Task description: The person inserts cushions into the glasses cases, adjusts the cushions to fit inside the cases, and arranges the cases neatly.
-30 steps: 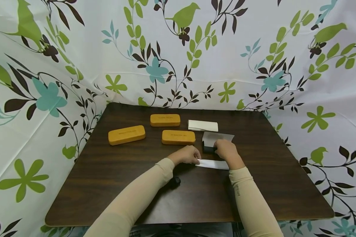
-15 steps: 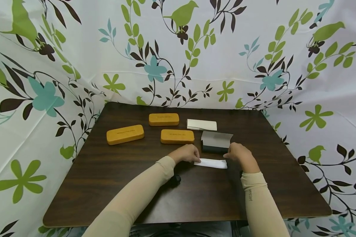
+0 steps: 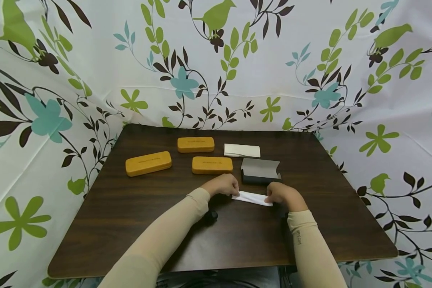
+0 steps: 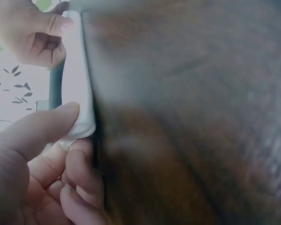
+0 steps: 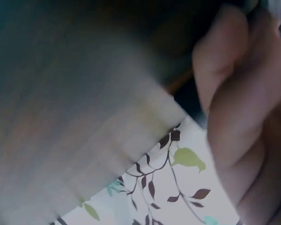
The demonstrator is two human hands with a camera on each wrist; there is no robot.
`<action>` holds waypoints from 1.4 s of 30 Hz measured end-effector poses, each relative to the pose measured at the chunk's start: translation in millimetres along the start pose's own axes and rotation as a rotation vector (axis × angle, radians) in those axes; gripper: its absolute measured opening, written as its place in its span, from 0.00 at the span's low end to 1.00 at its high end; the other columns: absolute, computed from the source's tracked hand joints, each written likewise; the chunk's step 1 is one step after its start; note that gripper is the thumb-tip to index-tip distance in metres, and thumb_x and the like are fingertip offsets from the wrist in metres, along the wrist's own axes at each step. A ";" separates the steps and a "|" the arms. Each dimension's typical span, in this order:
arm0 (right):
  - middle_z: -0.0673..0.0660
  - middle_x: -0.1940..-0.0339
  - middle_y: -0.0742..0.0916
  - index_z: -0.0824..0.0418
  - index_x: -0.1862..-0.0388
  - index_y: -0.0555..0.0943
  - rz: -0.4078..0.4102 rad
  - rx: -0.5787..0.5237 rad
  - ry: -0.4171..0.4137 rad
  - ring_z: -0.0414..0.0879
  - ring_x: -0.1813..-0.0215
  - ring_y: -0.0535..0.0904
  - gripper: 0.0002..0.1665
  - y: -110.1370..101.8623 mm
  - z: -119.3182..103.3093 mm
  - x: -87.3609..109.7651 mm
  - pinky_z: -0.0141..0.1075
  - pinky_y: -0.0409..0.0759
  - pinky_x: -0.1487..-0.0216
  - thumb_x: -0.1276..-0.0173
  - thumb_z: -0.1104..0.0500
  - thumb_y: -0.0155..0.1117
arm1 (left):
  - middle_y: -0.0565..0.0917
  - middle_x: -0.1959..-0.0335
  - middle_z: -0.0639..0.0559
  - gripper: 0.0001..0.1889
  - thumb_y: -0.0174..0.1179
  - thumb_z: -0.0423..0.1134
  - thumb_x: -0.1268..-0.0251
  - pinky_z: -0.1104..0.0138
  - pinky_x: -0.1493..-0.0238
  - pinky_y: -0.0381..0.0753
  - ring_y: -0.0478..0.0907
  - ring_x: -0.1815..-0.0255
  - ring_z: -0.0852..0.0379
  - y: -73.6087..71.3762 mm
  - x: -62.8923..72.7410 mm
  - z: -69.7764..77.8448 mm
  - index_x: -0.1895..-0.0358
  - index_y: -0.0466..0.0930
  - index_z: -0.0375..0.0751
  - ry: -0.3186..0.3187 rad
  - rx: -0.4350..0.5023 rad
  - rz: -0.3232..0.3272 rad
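A white strip of folded cloth (image 3: 253, 198) stretches between both hands over the table in the head view. My left hand (image 3: 221, 185) pinches its left end; in the left wrist view the thumb (image 4: 61, 119) lies on top with fingers curled beneath. At the other end, my right hand (image 3: 285, 196) grips the strip between thumb and fingers. Curled fingers (image 5: 239, 103) of that hand show in the right wrist view, where the cloth is largely out of sight. Just behind the strip sits an open dark case (image 3: 261, 180) with a grey inside and its flap raised.
Three mustard-yellow cases, a left one (image 3: 148, 164), a back one (image 3: 196, 145) and a front one (image 3: 212, 165), lie on the brown table (image 3: 129, 224). A cream folded piece (image 3: 242, 150) lies behind the dark case. Patterned curtain (image 3: 209, 80) surrounds the table.
My right hand has left the dark case and come down to the right end of the white cloth, which it now grips. The left hand keeps its pinch on the left end.
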State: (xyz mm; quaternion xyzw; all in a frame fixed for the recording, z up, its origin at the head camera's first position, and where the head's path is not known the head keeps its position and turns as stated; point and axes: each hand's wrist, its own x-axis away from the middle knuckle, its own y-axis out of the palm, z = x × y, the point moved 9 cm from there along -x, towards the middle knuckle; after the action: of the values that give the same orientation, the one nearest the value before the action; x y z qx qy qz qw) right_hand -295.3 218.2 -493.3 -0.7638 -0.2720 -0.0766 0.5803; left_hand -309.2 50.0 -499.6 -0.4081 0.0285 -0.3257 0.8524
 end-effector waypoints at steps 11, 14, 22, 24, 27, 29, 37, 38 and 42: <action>0.52 0.74 0.82 0.61 0.70 0.74 -0.028 -0.254 -0.175 0.46 0.71 0.80 0.12 -13.2 5.9 2.8 0.39 0.78 0.67 0.29 0.61 0.68 | 0.81 0.71 0.53 0.06 0.66 0.37 0.32 0.68 0.70 0.73 0.77 0.70 0.58 -4.0 2.2 -14.7 0.67 0.82 0.42 0.004 0.290 -0.101; 0.55 0.73 0.85 0.64 0.66 0.73 -0.051 -0.360 -0.196 0.50 0.69 0.85 0.11 -12.1 8.0 1.1 0.41 0.83 0.65 0.28 0.63 0.66 | 0.82 0.68 0.51 0.05 0.66 0.34 0.32 0.68 0.68 0.75 0.81 0.67 0.57 -4.7 2.3 -17.9 0.65 0.79 0.40 -0.020 0.389 -0.121; 0.56 0.68 0.86 0.71 0.55 0.80 -0.031 -0.479 -0.175 0.48 0.69 0.84 0.08 -19.8 18.0 -3.3 0.43 0.84 0.65 0.28 0.67 0.65 | 0.90 0.64 0.50 0.09 0.65 0.38 0.30 0.67 0.64 0.80 0.85 0.63 0.58 -4.9 -1.7 -21.7 0.53 0.86 0.38 -0.059 0.490 -0.145; 0.57 0.68 0.86 0.71 0.54 0.81 -0.028 -0.477 -0.169 0.48 0.69 0.84 0.08 -23.3 20.2 -3.4 0.43 0.84 0.65 0.28 0.67 0.65 | 0.90 0.66 0.50 0.10 0.64 0.38 0.29 0.69 0.67 0.79 0.85 0.66 0.59 -5.9 -2.9 -19.6 0.52 0.87 0.37 -0.056 0.524 -0.157; 0.57 0.67 0.85 0.71 0.54 0.81 -0.019 -0.483 -0.162 0.48 0.69 0.83 0.08 -28.8 22.7 -3.1 0.41 0.84 0.66 0.27 0.66 0.64 | 0.89 0.67 0.48 0.10 0.63 0.37 0.28 0.72 0.72 0.78 0.83 0.70 0.61 -9.5 -5.6 -16.3 0.52 0.87 0.35 -0.059 0.600 -0.160; 0.58 0.67 0.84 0.72 0.53 0.81 -0.009 -0.501 -0.163 0.48 0.69 0.82 0.09 -33.2 26.1 -2.6 0.41 0.83 0.67 0.27 0.66 0.63 | 0.89 0.65 0.44 0.10 0.63 0.37 0.28 0.73 0.74 0.77 0.82 0.73 0.61 -12.6 -9.4 -13.2 0.52 0.87 0.34 -0.061 0.649 -0.151; 0.59 0.67 0.83 0.74 0.50 0.80 0.026 -0.501 -0.172 0.46 0.70 0.80 0.10 -49.4 38.9 -8.3 0.40 0.82 0.67 0.24 0.67 0.60 | 0.87 0.56 0.33 0.12 0.63 0.36 0.27 0.73 0.71 0.80 0.84 0.71 0.59 -24.5 -23.5 -10.0 0.49 0.85 0.30 -0.099 0.731 -0.061; 0.59 0.67 0.83 0.75 0.50 0.79 0.027 -0.491 -0.177 0.46 0.69 0.81 0.11 -51.0 39.4 -8.9 0.39 0.82 0.67 0.24 0.67 0.59 | 0.87 0.56 0.34 0.13 0.63 0.36 0.27 0.72 0.70 0.81 0.85 0.70 0.59 -25.1 -25.4 -10.5 0.48 0.84 0.30 -0.104 0.737 -0.052; 0.60 0.65 0.83 0.76 0.47 0.78 0.037 -0.483 -0.161 0.46 0.68 0.81 0.13 -55.9 45.1 -13.2 0.39 0.83 0.64 0.23 0.67 0.58 | 0.87 0.58 0.40 0.15 0.62 0.37 0.26 0.68 0.63 0.86 0.87 0.65 0.57 -26.2 -33.4 -10.1 0.44 0.82 0.30 -0.113 0.753 -0.031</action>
State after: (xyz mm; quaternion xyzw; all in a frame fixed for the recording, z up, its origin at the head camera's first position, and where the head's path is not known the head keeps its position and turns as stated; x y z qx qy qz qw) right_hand -343.6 265.7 -466.0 -0.8887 -0.2772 -0.0675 0.3588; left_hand -352.5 50.6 -494.9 -0.0842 -0.1464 -0.3032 0.9378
